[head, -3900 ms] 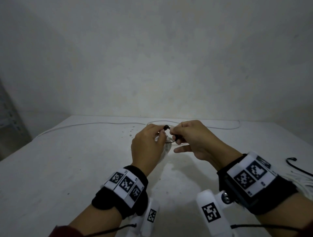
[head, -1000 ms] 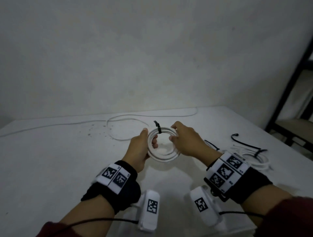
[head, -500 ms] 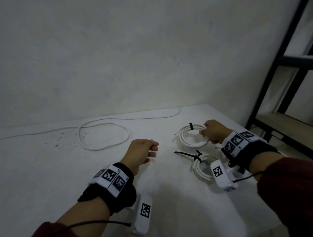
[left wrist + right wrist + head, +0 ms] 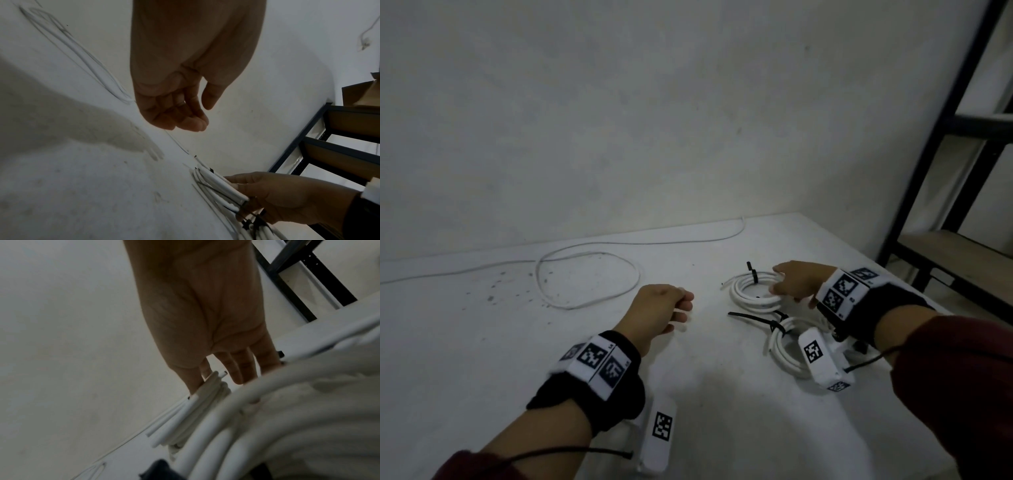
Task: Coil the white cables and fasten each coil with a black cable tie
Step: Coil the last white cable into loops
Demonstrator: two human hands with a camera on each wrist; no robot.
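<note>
Setting down a tied coil beside the finished one

Well left of our grip lies the loose white cable [image 4: 585, 274]; our left hand [image 4: 659, 308] hangs loosely curled, holding nothing. Our right hand [image 4: 796, 282] pinches the tied coil [image 4: 751, 291] at its rim (black cable tie [image 4: 753, 274] opposite). Just under the wrist, the second coil [image 4: 786, 353] could snag us.

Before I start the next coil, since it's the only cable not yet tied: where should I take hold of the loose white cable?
Probably at its free end, far right by the wall, with a right-hand pinch from above. The loose white cable lies flat on the table, and starting there lets the loop feed in afterwards.
</note>
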